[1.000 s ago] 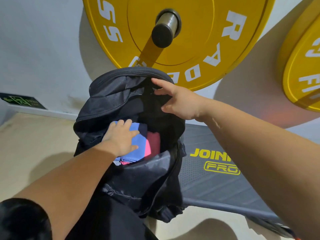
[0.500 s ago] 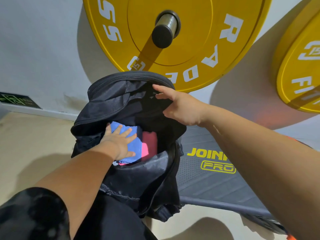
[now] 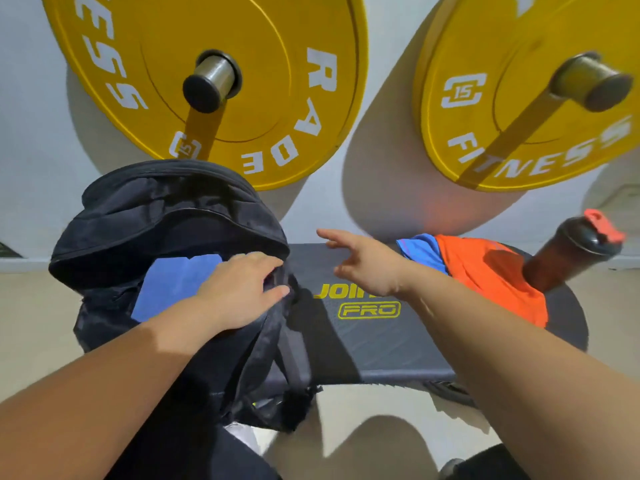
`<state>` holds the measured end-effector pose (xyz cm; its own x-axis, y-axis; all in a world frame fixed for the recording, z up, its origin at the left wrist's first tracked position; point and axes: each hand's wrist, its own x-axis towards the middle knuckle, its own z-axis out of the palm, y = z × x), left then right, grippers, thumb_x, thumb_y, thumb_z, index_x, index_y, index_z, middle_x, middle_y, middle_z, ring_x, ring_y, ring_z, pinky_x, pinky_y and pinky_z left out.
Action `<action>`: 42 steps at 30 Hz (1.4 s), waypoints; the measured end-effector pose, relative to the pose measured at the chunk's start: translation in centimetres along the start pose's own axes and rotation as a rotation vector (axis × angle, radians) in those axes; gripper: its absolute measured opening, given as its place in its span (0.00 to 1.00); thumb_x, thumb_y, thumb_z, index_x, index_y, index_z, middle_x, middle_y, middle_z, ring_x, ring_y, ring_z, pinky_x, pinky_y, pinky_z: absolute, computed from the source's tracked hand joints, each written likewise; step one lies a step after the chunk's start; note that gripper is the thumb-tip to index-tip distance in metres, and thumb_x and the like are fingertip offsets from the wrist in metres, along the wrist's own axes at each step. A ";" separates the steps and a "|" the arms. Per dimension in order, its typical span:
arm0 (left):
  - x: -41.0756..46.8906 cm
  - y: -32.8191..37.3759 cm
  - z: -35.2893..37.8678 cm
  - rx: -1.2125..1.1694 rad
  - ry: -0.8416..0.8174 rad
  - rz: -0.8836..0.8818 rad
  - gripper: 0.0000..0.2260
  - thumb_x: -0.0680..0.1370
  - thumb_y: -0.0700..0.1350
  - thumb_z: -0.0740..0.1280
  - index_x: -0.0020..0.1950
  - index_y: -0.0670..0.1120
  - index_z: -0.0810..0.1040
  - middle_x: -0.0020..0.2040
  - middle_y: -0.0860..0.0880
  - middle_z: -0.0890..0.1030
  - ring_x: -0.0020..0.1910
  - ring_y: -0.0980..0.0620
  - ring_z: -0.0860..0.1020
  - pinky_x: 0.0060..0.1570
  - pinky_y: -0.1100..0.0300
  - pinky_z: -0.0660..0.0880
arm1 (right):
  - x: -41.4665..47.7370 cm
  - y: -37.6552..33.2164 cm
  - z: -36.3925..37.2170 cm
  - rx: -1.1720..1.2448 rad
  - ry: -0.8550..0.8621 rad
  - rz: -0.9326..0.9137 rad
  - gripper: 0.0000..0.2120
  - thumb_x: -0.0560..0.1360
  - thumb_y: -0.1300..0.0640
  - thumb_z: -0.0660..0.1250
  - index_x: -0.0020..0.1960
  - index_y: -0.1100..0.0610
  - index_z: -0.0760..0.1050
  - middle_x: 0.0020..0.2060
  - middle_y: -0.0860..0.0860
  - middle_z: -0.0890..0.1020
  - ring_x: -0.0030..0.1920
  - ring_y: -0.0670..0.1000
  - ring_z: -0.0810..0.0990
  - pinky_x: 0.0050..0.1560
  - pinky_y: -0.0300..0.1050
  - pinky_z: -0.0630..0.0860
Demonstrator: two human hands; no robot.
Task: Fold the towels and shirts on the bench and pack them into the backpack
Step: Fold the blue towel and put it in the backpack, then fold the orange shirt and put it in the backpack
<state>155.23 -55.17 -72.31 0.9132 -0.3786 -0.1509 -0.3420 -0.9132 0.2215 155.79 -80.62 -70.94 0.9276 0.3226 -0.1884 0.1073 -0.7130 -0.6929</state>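
At the left end of the bench [image 3: 381, 344], the black backpack [image 3: 162, 209] stands upright with its main compartment unzipped and gaping toward the camera. Inside its mouth lies a folded blue cloth [image 3: 169, 284], flat side up, partly covered by the left hand [image 3: 239, 296]. That hand rests palm down on the right edge of the opening, its fingers curled over the zipper rim there; whether it truly grips the fabric I cannot tell. The right hand [image 3: 363, 261] hangs in the air above the bench pad, apart from the backpack, fingers loosely spread and holding nothing. Just past it, toward the far right end of the pad, an orange garment [image 3: 491, 275] lies crumpled, with a blue garment [image 3: 420, 251] touching its left side and partly hidden behind the right wrist. A dark shaker bottle [image 3: 568, 254] with a reddish cap stands tilted beside the orange garment. The pad itself is dark grey with yellow lettering. Behind everything, two yellow weight plates [image 3: 277, 64] hang on pegs against the pale wall.
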 end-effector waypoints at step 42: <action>12.0 29.7 16.8 -1.547 -0.433 -0.469 0.29 0.82 0.66 0.49 0.68 0.47 0.75 0.63 0.48 0.81 0.62 0.47 0.78 0.68 0.45 0.68 | -14.4 22.5 -5.6 0.774 0.192 0.339 0.14 0.82 0.66 0.60 0.61 0.56 0.81 0.49 0.50 0.84 0.45 0.41 0.79 0.51 0.33 0.75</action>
<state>152.34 -89.34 -83.72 0.6516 -0.3858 -0.6531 0.6913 -0.0525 0.7207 146.88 -104.78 -79.95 0.9172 0.0088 -0.3983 -0.3953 -0.1049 -0.9126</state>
